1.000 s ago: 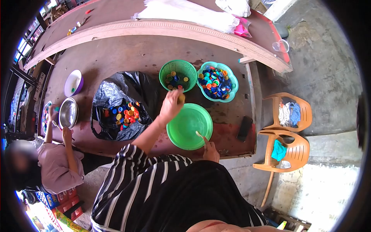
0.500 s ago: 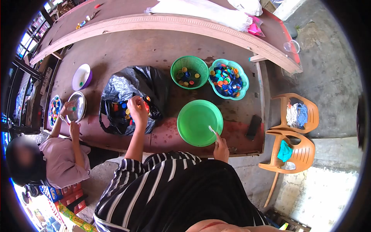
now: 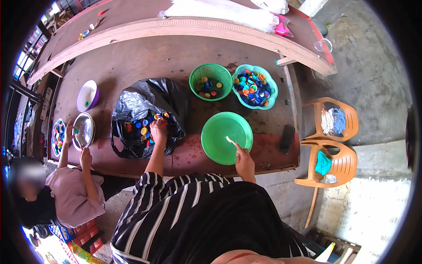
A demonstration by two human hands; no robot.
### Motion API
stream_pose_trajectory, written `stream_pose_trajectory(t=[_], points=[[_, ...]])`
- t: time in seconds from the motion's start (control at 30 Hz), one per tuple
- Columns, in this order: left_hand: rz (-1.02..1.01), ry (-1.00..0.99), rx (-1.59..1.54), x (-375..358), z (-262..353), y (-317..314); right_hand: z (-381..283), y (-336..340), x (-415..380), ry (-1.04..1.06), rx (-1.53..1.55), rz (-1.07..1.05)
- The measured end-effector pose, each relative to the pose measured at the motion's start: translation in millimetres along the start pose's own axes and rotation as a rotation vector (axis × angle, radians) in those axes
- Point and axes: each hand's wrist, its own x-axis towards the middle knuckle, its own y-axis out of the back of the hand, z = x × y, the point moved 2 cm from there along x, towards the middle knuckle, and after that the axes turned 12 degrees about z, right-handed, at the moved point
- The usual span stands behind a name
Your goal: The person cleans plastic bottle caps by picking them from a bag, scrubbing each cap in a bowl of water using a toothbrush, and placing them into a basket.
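My left hand (image 3: 159, 130) reaches into the opening of a black plastic bag (image 3: 172, 97). Its fingers are bent together among colourful bottle caps (image 3: 143, 128); whether a cap is between them I cannot make out. My right hand (image 3: 245, 163) is closed round the handle of a white toothbrush (image 3: 231, 140). The brush head is over the green basin (image 3: 206, 148), which seems to hold water. Behind the basin, a green basket (image 3: 192, 88) has several caps at its bottom. Touching it, a turquoise basket (image 3: 273, 97) is heaped with caps.
To the left, another person (image 3: 72, 189) handles a small green piece near a metal bowl (image 3: 90, 132), a purple bowl (image 3: 93, 100) and a tray of caps (image 3: 58, 138). A phone (image 3: 286, 139) lies at the table's right end. Orange chairs (image 3: 347, 165) stand beyond. A wooden rail (image 3: 176, 28) crosses behind.
My left hand has gone lower among the caps in the bag. My right hand has moved forward and left, bringing the toothbrush further over the basin. The view has shifted slightly.
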Motion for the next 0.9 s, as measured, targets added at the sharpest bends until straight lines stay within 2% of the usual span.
stream_pose_trajectory(t=[0.07, 0.1, 0.13, 0.23, 0.33, 0.37, 0.43, 0.53, 0.6, 0.67, 0.7, 0.83, 0.9], points=[[0.001, 0.038, -0.124, 2, -6, 1, -5, -7, 4, -0.026, -0.026, -0.03], [0.016, 0.044, -0.09, 5, 2, 12, -8, -10, 7, -0.049, -0.046, -0.054], [0.081, 0.071, -0.157, 7, 1, 18, -10, -13, 10, -0.073, -0.065, -0.079], [0.21, -0.016, -0.19, 11, 14, 49, -6, -33, 18, -0.007, -0.227, -0.191], [0.286, 0.085, -0.374, 8, 51, 88, -10, -42, 19, 0.065, -0.179, -0.081], [0.326, 0.012, -0.317, 6, 61, 94, -6, -44, 21, 0.052, -0.178, -0.122], [0.224, -0.06, -0.449, -2, 101, 110, -1, -48, 19, 0.026, -0.174, -0.208], [0.038, -0.144, -0.66, -30, 157, 102, -9, -35, 20, -0.079, -0.101, -0.174], [-0.183, -0.057, -0.816, -55, 172, 76, -20, -18, 17, -0.061, 0.043, -0.085], [-0.317, 0.007, -0.891, -73, 179, 44, -32, 1, 12, -0.03, 0.154, -0.014], [-0.373, 0.006, -0.838, -75, 182, 37, -41, 10, 8, -0.008, 0.193, 0.011], [-0.475, 0.029, -0.919, -82, 198, 23, -32, 14, 2, -0.03, 0.106, 0.002], [-0.504, 0.06, -0.9, -84, 200, 21, -21, 14, 2, -0.089, 0.155, 0.07]])
